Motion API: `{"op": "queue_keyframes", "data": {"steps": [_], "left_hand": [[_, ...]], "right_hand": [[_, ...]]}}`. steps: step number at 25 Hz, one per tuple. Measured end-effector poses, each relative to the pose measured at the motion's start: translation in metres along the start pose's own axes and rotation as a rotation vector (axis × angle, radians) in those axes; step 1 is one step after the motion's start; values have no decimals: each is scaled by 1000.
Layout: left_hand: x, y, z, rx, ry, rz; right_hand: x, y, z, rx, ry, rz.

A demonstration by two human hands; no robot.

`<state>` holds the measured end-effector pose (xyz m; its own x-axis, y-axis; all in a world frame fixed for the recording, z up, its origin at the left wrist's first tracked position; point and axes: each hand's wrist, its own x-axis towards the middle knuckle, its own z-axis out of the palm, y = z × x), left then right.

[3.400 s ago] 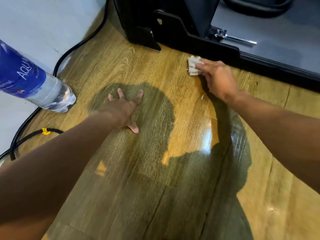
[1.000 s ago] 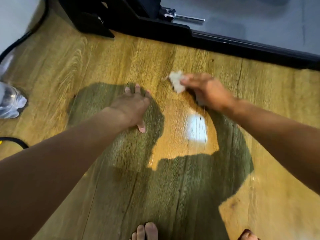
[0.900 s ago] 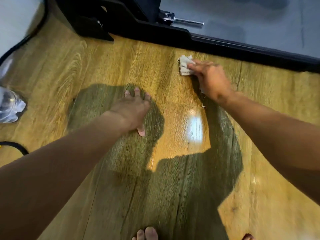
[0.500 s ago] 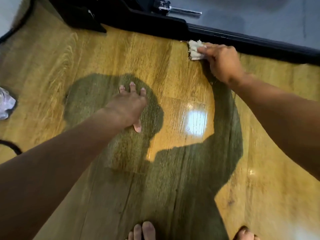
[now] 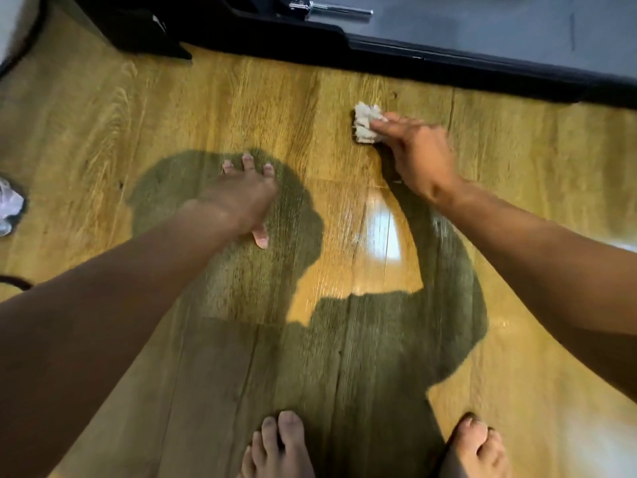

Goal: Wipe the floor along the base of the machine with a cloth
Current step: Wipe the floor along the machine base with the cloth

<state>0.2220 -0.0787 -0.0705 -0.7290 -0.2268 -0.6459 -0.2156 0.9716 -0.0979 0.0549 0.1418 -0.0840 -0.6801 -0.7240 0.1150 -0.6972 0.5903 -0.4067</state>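
My right hand point(image 5: 415, 157) presses a small crumpled white cloth point(image 5: 366, 123) onto the wooden floor point(image 5: 172, 108), fingers laid over it and gripping its near end. The cloth lies a short way in front of the machine's black base point(image 5: 448, 60), not touching it. My left hand point(image 5: 241, 198) rests flat on the floor to the left, fingers spread, holding nothing. It sits in the shadow of my head.
The black base runs across the top, with a black foot bracket point(image 5: 151, 39) at the left and a metal bolt point(image 5: 331, 10) above. A plastic bottle's end point(image 5: 8, 210) and a black cable point(image 5: 15, 282) lie at the left edge. My bare feet point(image 5: 279, 446) stand below.
My right hand has drawn the cloth back from the edge of the machine base toward me. My left hand stays planted on the floor. The view has tilted down, showing more of my feet.
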Motion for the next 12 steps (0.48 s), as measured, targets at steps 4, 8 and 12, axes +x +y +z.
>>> {"op": "queue_keyframes", "data": {"steps": [4,8,12], "left_hand": [[0,-4,5,34,40,23],[-3,-1,2,54,12,18],[-10,1,-2,107,-3,18]], "right_hand": [[-111,-53,25,151,-187,-404],[-174,-55,13,-55,-257,-880],[-109,-31,0,60,-218,-295]]}}
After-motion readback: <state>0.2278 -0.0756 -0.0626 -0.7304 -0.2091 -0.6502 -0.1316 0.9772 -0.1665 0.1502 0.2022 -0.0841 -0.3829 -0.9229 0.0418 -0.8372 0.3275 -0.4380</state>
